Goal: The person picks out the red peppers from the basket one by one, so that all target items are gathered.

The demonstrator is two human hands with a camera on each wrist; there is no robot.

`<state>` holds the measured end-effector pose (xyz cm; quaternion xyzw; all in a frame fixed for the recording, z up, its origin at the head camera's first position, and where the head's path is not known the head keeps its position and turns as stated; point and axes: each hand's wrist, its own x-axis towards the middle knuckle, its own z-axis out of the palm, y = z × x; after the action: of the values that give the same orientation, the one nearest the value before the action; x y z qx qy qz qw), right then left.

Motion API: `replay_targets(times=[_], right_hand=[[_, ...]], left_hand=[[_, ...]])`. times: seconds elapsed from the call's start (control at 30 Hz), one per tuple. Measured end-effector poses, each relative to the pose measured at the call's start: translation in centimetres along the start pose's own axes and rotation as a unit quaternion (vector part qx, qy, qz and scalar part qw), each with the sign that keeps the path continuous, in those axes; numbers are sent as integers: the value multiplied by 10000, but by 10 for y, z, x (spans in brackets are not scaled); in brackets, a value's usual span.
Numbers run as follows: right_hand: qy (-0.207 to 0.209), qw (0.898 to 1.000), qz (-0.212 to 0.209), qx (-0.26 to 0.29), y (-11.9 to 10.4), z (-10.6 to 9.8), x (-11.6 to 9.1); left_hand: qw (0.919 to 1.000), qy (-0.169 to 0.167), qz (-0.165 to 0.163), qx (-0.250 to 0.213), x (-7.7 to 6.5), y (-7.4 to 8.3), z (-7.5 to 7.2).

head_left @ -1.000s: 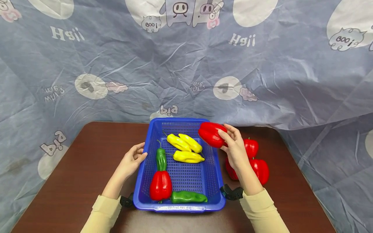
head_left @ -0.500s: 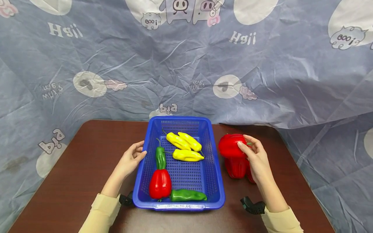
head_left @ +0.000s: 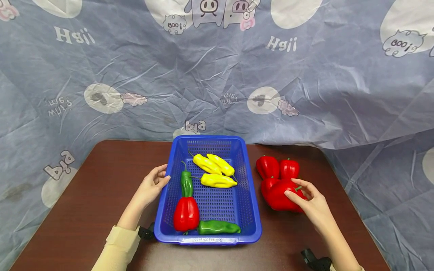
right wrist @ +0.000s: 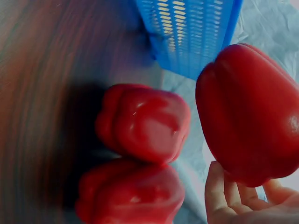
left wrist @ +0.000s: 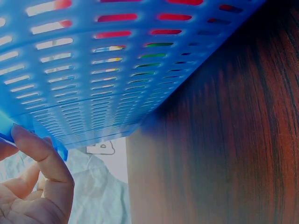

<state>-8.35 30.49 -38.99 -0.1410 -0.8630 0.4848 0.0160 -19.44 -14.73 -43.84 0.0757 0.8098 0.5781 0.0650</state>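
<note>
With fingers and thumb at its left rim, my left hand (head_left: 152, 187) grips the blue perforated basket (head_left: 253, 210). The left wrist view shows the thumb (left wrist: 42, 156) bent over that rim. My right hand (head_left: 317, 206) holds a red bell pepper (head_left: 283, 195) by its stem end, right of the basket. In the right wrist view this bell pepper (right wrist: 247, 116) appears large above the fingertips. Close by stand other red bell peppers: one (head_left: 268, 167) at the back left, one (head_left: 289, 169) at the back right, and one (head_left: 269, 184) partly hidden behind the held one.
Inside the basket lie three yellow peppers (head_left: 218, 180), a green pepper (head_left: 186, 182) along the left wall, another green pepper (head_left: 218, 227) at the near end, and a red bell pepper (head_left: 186, 214). A patterned cloth (head_left: 203, 75) hangs behind the brown table (head_left: 101, 188).
My right hand carried a red bell pepper from over the basket's right rim, let it go at the back of the group, then moved nearer and took another. The left hand stayed put.
</note>
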Motion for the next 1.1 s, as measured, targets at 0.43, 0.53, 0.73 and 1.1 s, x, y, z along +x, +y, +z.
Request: replay_targets(times=[0.43, 0.53, 0.73, 1.1], right_hand=[[-539, 9908, -569, -1099, 19, 0, -8], [-798, 9883, -563, -1169, 20, 2, -9], [-1172, 9833, -442, -1322, 24, 7, -8], [-1290, 9783, -436, -1565, 28, 14, -7]], left_hand=[[10000, 18, 89, 39, 1, -2, -1], [9999, 32, 91, 38, 1, -3, -1], [10000, 44, 57, 39, 2, -4, -1], [10000, 58, 51, 8, 2, -4, 0]])
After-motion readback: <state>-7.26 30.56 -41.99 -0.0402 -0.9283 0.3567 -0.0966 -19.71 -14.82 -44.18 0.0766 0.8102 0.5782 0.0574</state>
